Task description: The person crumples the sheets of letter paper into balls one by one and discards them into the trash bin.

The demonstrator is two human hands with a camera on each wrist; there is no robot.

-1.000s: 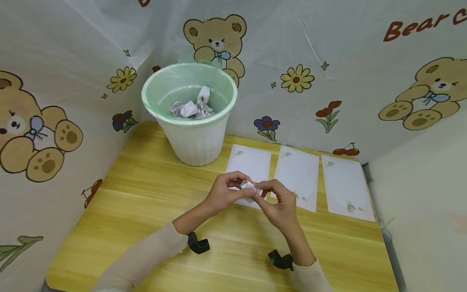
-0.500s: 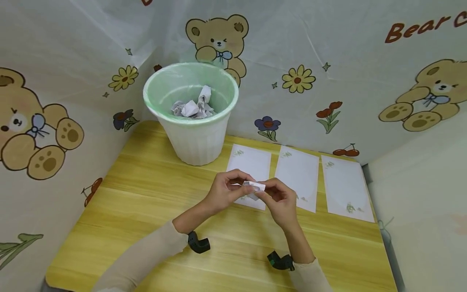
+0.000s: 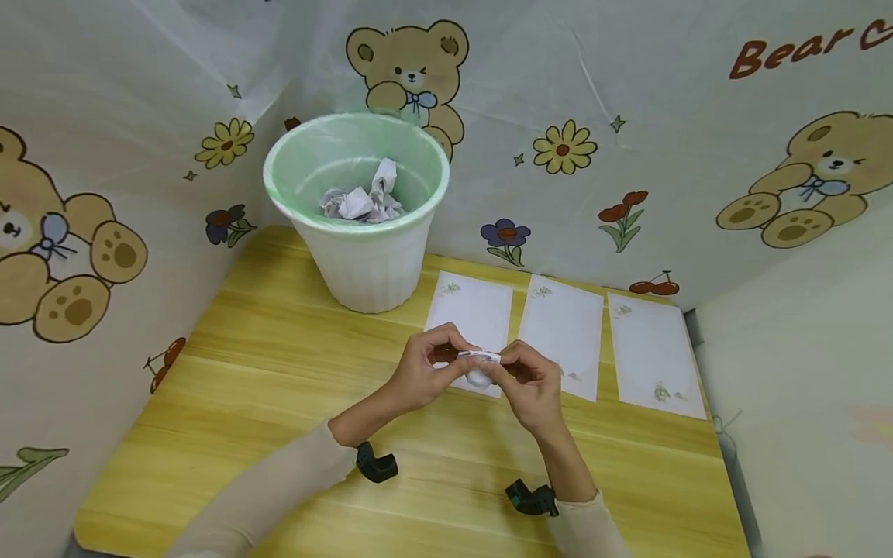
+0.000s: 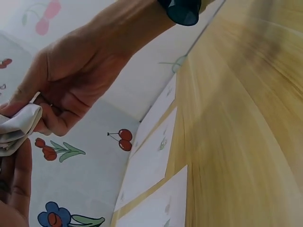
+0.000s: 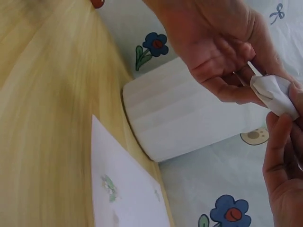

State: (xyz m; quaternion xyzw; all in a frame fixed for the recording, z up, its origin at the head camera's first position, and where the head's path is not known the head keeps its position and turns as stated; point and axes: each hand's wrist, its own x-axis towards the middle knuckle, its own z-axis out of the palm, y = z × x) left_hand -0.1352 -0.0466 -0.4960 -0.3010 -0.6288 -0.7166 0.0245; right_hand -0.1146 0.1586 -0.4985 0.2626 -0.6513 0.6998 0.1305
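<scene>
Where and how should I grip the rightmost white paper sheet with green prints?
With the right hand, once free of the crumpled white paper, pinch the near short edge of the rightmost white paper sheet from the near side. It's flat on the yellow wood-grain table, so that edge likely needs lifting first; its far edge sits close to the pale bear-print backdrop.

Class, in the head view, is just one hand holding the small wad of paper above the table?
No, the left hand and right hand both pinch the wad.
</scene>
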